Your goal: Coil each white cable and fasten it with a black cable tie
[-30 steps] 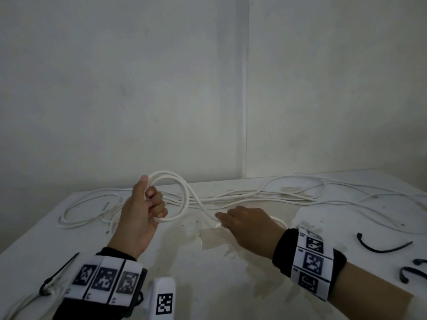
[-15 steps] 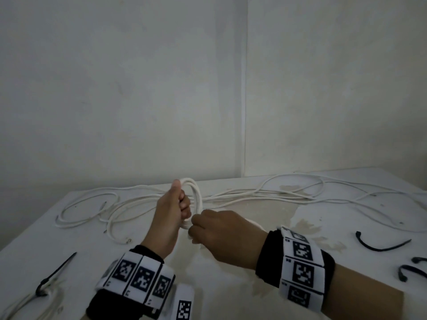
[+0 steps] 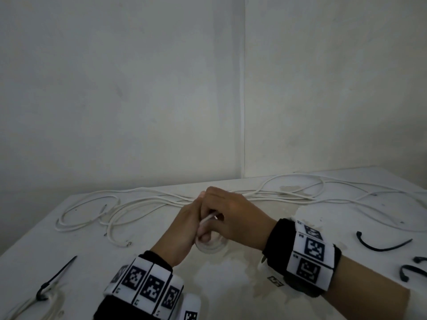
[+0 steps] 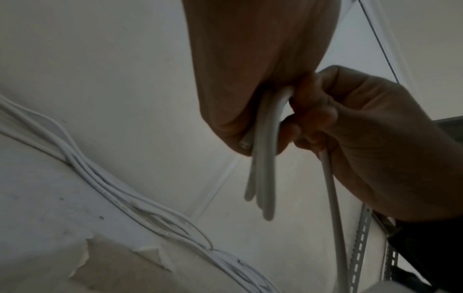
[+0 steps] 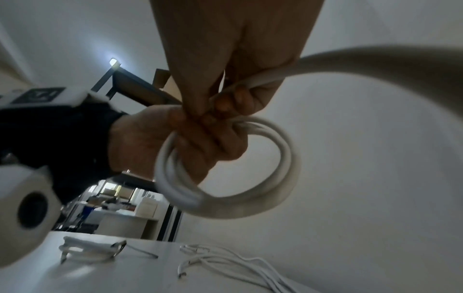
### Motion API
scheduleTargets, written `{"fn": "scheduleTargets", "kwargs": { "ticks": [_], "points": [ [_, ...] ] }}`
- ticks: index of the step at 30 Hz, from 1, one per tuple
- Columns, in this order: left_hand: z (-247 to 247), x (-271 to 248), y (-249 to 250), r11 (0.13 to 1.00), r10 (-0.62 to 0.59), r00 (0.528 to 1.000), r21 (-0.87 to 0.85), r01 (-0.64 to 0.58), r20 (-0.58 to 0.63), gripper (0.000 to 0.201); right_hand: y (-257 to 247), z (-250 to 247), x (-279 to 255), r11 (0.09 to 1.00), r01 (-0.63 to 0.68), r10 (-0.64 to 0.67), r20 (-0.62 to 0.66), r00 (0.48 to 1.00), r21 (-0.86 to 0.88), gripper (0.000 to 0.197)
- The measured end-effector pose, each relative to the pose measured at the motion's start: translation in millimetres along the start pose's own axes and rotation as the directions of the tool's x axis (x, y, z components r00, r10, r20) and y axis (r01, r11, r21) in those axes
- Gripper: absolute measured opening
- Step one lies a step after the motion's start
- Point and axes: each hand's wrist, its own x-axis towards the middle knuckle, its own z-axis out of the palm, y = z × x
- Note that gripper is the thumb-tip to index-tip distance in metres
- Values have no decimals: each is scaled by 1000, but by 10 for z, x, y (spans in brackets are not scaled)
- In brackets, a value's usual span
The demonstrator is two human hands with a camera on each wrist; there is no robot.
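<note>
My left hand grips a small coil of white cable above the middle of the table, its fingers curled through the loops. My right hand is pressed against the left one and pinches the strand that leads off the coil. In the left wrist view the coil's loops hang edge-on between both hands, with a cut end showing. More loose white cables sprawl across the far half of the table. Black cable ties lie at the right edge.
A finished white bundle with a black tie lies at the near left corner. The white table has peeling patches and stands in a corner between two white walls. Metal shelving shows in the left wrist view.
My right hand left the table, came up to the left hand and took the strand. The wide loop has tightened into a small coil, and both hands have drawn nearer to me.
</note>
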Motion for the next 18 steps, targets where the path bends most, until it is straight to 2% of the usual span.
{"fn": "scheduleTargets", "kwargs": {
  "ticks": [1, 3, 7, 13, 16, 18],
  "points": [
    [0, -14, 19, 997, -53, 998, -56, 54, 20, 47, 33, -54, 3, 1000, -3, 3, -6, 1000, 13, 10],
    [14, -38, 42, 976, -157, 985, -140, 165, 67, 46, 124, -154, 11, 1000, 14, -15, -41, 999, -5, 12],
    [9, -71, 27, 935, -246, 957, -221, 277, 155, 45, 278, -224, -2, 997, 15, -23, -103, 994, -72, 24],
    [50, -83, 26, 911, -229, 960, -312, 270, 163, 53, 377, -247, -22, 994, -92, 81, -176, 981, -59, 12],
    [64, -97, 64, 924, -207, 968, -298, 241, 142, 51, 339, -239, -45, 994, -106, 100, -172, 980, -21, 16],
    [71, -111, 94, 933, -198, 973, -283, 224, 117, 48, 300, -242, -70, 983, -174, 180, -122, 976, 55, 22]
  ]
}}
